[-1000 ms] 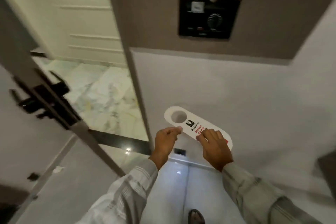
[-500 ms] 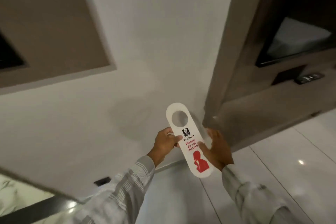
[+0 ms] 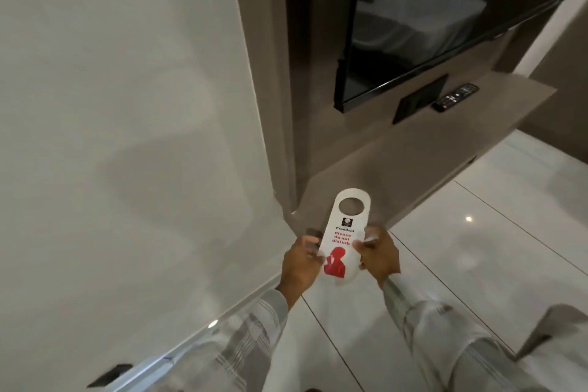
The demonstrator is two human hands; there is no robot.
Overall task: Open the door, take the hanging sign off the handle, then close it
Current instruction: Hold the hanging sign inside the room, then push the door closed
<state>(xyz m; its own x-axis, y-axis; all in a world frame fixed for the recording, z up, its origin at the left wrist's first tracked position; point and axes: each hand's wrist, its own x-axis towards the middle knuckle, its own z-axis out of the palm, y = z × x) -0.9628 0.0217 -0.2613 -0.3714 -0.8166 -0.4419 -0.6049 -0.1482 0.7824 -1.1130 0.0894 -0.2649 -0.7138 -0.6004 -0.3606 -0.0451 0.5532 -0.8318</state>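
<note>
Grip: left hand (image 3: pixel 300 264) and right hand (image 3: pixel 378 253) pinch opposite edges of the do-not-disturb door hanger (image 3: pixel 342 240).
Hanger: upright, hole end far, above glossy floor tiles (image 3: pixel 477 264).
Beyond: wall-mounted TV (image 3: pixel 413 25), remote (image 3: pixel 455 97) on shelf (image 3: pixel 445 130), far right.

Dim indoor light; ceiling-lamp glints on glossy floor (image 3: pixel 496 251); motion-blurred fingers; wide-angle edge bending.
</note>
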